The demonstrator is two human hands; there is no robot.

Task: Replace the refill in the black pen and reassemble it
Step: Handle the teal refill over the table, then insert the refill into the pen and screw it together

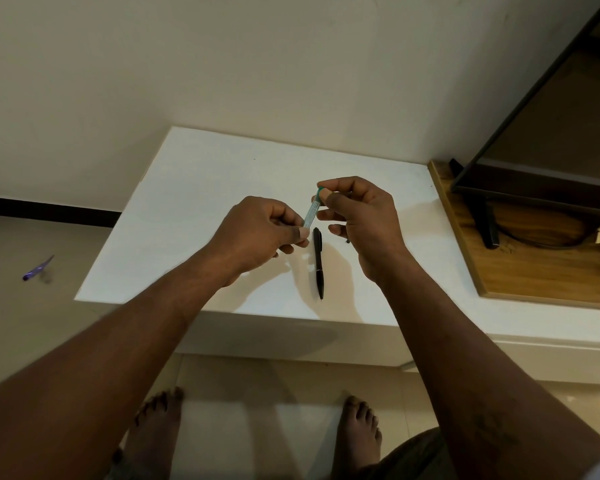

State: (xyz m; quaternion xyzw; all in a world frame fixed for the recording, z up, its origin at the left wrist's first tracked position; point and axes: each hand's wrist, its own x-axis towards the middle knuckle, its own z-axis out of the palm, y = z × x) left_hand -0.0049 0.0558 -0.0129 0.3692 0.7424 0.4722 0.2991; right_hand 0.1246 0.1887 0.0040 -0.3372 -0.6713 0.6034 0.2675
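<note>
A black pen (318,263) lies whole on the white table (194,188), its tip toward the front edge. Above it, both hands hold a slim clear tube with a green end (310,211), tilted. My left hand (257,233) pinches the tube's lower end. My right hand (359,216) pinches the green upper end between thumb and forefinger. A small dark bit (347,241) shows just under my right hand; what it is cannot be told.
A wooden board (520,271) lies at the table's right with a dark stand and screen (534,157) on it. A purple pen (38,269) lies on the floor to the left. My bare feet (359,431) stand on the tiles below the table edge.
</note>
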